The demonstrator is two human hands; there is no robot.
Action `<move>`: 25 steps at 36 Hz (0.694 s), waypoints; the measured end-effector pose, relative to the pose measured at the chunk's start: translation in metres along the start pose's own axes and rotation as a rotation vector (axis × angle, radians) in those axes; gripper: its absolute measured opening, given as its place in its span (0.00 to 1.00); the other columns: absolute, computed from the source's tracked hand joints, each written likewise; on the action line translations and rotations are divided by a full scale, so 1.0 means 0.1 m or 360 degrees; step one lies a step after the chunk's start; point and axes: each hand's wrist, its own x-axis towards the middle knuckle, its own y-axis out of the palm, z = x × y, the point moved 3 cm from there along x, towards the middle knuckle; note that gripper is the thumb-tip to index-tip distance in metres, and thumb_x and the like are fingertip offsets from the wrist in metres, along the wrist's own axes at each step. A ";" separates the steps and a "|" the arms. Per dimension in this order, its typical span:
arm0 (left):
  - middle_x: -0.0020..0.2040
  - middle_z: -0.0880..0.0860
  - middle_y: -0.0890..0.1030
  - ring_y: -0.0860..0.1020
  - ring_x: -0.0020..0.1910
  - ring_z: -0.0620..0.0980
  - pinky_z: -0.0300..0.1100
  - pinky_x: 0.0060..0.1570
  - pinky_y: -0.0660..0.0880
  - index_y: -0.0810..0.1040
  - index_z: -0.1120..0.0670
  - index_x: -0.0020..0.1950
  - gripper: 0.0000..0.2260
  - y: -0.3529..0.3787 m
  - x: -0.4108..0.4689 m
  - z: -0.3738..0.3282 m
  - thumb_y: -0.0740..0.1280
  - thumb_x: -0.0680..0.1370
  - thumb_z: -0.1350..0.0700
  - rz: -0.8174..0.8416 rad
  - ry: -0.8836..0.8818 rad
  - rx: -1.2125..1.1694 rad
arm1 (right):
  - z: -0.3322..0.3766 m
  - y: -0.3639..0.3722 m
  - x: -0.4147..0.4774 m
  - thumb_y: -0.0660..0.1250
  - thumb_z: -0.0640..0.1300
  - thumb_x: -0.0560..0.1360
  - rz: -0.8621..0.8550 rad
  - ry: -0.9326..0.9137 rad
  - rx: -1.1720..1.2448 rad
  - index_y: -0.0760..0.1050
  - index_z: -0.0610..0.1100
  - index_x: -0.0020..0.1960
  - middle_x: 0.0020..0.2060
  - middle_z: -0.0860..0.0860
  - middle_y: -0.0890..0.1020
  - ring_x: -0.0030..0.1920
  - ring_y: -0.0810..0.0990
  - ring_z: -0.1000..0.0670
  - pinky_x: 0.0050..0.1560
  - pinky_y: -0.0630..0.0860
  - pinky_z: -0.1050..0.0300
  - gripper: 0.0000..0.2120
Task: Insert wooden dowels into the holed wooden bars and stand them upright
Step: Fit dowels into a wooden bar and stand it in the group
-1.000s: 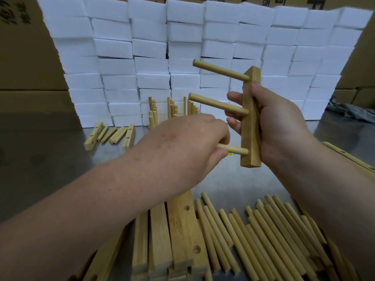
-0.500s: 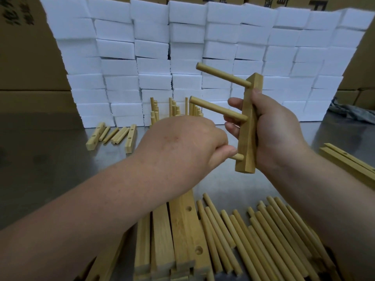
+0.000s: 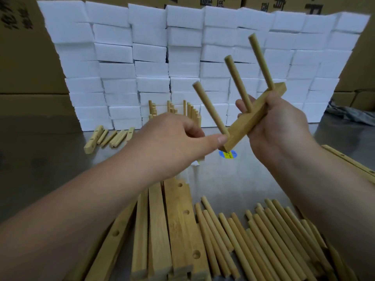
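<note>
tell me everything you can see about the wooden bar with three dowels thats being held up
The pale square-section wooden bar is held in the air, tilted, with its near end low and its far end raised to the right. Three round wooden dowels sit in holes along one face, parallel and pointing up and to the left. The right hand grips its middle from behind. The left hand touches the low end with its thumb tip, beside the lowest dowel.

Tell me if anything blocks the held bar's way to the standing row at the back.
Only the left hand: it lies between the bar, held in the right hand, and the standing row, its thumb touching the bar's lower end. Nothing else visible is in the way.
</note>
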 end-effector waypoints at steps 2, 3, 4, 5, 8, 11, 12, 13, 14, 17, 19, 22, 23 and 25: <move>0.37 0.38 0.80 0.76 0.39 0.34 0.36 0.36 0.70 0.81 0.43 0.41 0.22 0.05 0.01 0.02 0.62 0.57 0.30 0.0034 -0.0014 -0.0033 | -0.04 0.01 -0.01 0.58 0.45 0.80 -0.0022 0.0047 0.0038 0.68 0.45 0.44 0.46 0.48 0.83 0.46 0.84 0.51 0.47 0.80 0.56 0.07; 0.37 0.38 0.79 0.76 0.39 0.35 0.36 0.35 0.70 0.81 0.43 0.41 0.21 0.07 0.02 0.03 0.63 0.58 0.31 0.0038 -0.0020 -0.0045 | -0.05 0.01 -0.02 0.58 0.45 0.80 -0.0026 0.0070 0.0061 0.68 0.45 0.43 0.46 0.48 0.83 0.45 0.84 0.52 0.48 0.80 0.56 0.08; 0.36 0.39 0.79 0.76 0.39 0.35 0.36 0.36 0.70 0.81 0.43 0.40 0.19 0.09 0.03 0.05 0.64 0.58 0.33 0.0031 -0.0030 -0.0055 | -0.07 0.03 -0.03 0.58 0.45 0.80 -0.0027 0.0089 0.0081 0.68 0.44 0.43 0.46 0.48 0.83 0.44 0.84 0.52 0.49 0.80 0.56 0.08; 0.36 0.39 0.79 0.76 0.38 0.36 0.36 0.36 0.71 0.80 0.43 0.39 0.17 0.10 0.05 0.07 0.65 0.59 0.34 0.0015 -0.0045 -0.0057 | -0.08 0.04 -0.05 0.59 0.45 0.80 -0.0027 0.0105 0.0098 0.69 0.44 0.42 0.46 0.47 0.83 0.44 0.84 0.52 0.49 0.80 0.56 0.09; 0.32 0.39 0.79 0.77 0.35 0.36 0.36 0.33 0.70 0.80 0.44 0.36 0.11 0.11 0.09 0.14 0.69 0.62 0.38 0.0004 -0.0090 -0.0061 | -0.14 0.06 -0.08 0.58 0.43 0.80 -0.0017 0.0140 0.0150 0.69 0.43 0.42 0.47 0.46 0.81 0.45 0.83 0.51 0.50 0.79 0.55 0.09; 0.32 0.35 0.78 0.76 0.35 0.33 0.36 0.33 0.70 0.80 0.44 0.33 0.09 0.11 0.14 0.21 0.69 0.61 0.39 0.0027 -0.0097 -0.0073 | -0.19 0.07 -0.08 0.57 0.42 0.80 0.0012 0.0184 0.0166 0.69 0.41 0.42 0.48 0.45 0.80 0.48 0.82 0.50 0.50 0.78 0.54 0.09; 0.32 0.33 0.78 0.75 0.35 0.32 0.36 0.33 0.70 0.80 0.43 0.31 0.08 0.10 0.16 0.23 0.69 0.61 0.40 0.0032 -0.0097 -0.0078 | -0.20 0.06 -0.07 0.57 0.42 0.81 0.0038 0.0199 0.0136 0.69 0.41 0.42 0.48 0.44 0.80 0.48 0.81 0.50 0.51 0.78 0.54 0.09; 0.31 0.33 0.78 0.75 0.34 0.32 0.36 0.33 0.70 0.80 0.43 0.30 0.07 0.09 0.18 0.25 0.69 0.62 0.41 0.0035 -0.0098 -0.0076 | -0.20 0.06 -0.05 0.57 0.42 0.80 0.0077 0.0214 0.0091 0.70 0.40 0.42 0.48 0.44 0.80 0.48 0.82 0.50 0.53 0.78 0.53 0.09; 0.30 0.33 0.77 0.75 0.33 0.33 0.36 0.32 0.69 0.80 0.43 0.30 0.06 0.06 0.20 0.28 0.70 0.64 0.43 0.0036 -0.0099 -0.0065 | -0.21 0.05 -0.03 0.58 0.42 0.80 0.0119 0.0229 0.0026 0.71 0.39 0.42 0.48 0.44 0.81 0.48 0.82 0.50 0.54 0.77 0.53 0.10; 0.28 0.35 0.77 0.75 0.29 0.36 0.36 0.29 0.66 0.80 0.44 0.32 0.06 -0.03 0.28 0.40 0.71 0.68 0.46 0.0048 -0.0111 -0.0018 | -0.24 -0.01 0.04 0.60 0.42 0.79 0.0216 0.0296 -0.0277 0.74 0.39 0.43 0.46 0.45 0.83 0.45 0.83 0.51 0.53 0.75 0.55 0.09; 0.27 0.38 0.77 0.73 0.25 0.35 0.35 0.28 0.65 0.80 0.45 0.32 0.06 -0.09 0.33 0.50 0.72 0.69 0.47 0.0073 -0.0131 -0.0006 | -0.29 -0.06 0.07 0.61 0.41 0.78 0.0213 0.0350 -0.0407 0.75 0.40 0.44 0.44 0.45 0.83 0.42 0.83 0.52 0.44 0.75 0.59 0.07; 0.30 0.43 0.79 0.76 0.29 0.41 0.37 0.30 0.70 0.80 0.45 0.34 0.05 -0.14 0.38 0.67 0.73 0.68 0.48 0.0099 -0.0215 0.0057 | -0.36 -0.12 0.12 0.62 0.40 0.77 0.0132 0.0397 -0.0512 0.74 0.41 0.42 0.39 0.45 0.81 0.38 0.81 0.51 0.36 0.75 0.61 0.06; 0.32 0.44 0.79 0.77 0.32 0.44 0.39 0.32 0.73 0.80 0.46 0.34 0.05 -0.14 0.40 0.73 0.74 0.68 0.49 0.0119 -0.0258 0.0077 | -0.38 -0.13 0.13 0.62 0.40 0.77 0.0125 0.0418 -0.0535 0.73 0.41 0.42 0.38 0.45 0.80 0.37 0.81 0.50 0.36 0.75 0.61 0.06; 0.33 0.47 0.80 0.77 0.34 0.48 0.42 0.36 0.75 0.81 0.47 0.35 0.04 -0.13 0.42 0.84 0.74 0.68 0.50 0.0192 -0.0335 0.0094 | -0.43 -0.16 0.14 0.62 0.39 0.77 0.0163 0.0481 -0.0608 0.72 0.41 0.43 0.38 0.43 0.80 0.38 0.80 0.48 0.36 0.75 0.60 0.05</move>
